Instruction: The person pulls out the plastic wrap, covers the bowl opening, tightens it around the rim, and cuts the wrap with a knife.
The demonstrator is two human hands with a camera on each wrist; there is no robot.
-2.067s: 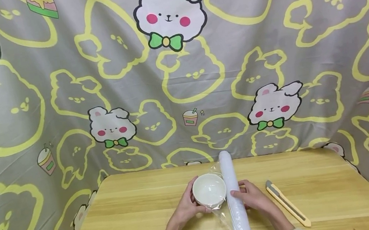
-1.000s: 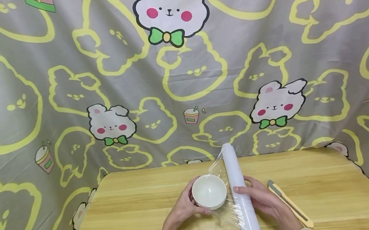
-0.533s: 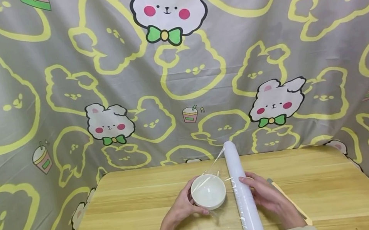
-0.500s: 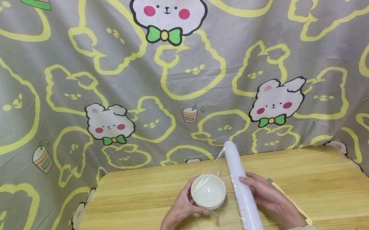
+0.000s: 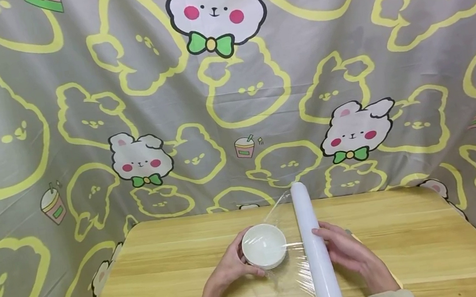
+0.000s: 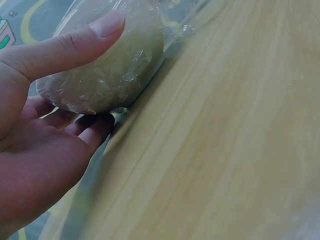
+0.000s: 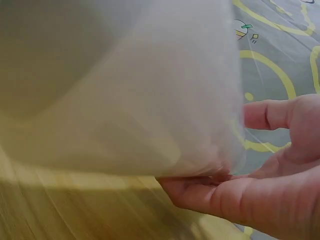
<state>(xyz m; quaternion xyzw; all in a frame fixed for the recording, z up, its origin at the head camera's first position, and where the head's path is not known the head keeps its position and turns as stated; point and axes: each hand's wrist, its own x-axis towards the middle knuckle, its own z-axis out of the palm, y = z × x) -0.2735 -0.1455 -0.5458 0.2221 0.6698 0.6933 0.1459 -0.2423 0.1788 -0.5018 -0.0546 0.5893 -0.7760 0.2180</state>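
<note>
A small white bowl [image 5: 264, 246] is gripped at its left side by my left hand [image 5: 231, 268], thumb in front and fingers behind and under it. Clear cling film [image 6: 105, 80] wraps the bowl's outside in the left wrist view. From the bowl a stretched sheet of the film [image 5: 295, 256] runs to a long white roll of cling film [image 5: 317, 253]. My right hand [image 5: 350, 249] holds the roll near its middle, thumb on top. In the right wrist view the roll [image 7: 150, 100] fills most of the picture, with fingers under its lower edge.
A yellow utility knife [image 5: 354, 237] lies on the wooden table [image 5: 168, 268], mostly hidden behind the right hand and forearm. A grey patterned curtain [image 5: 231, 99] hangs behind the table and along both sides.
The roll has moved right, away from the bowl, and the film between them has stretched wider. The bowl has shifted slightly left with the left hand. The right hand now covers most of the knife.
</note>
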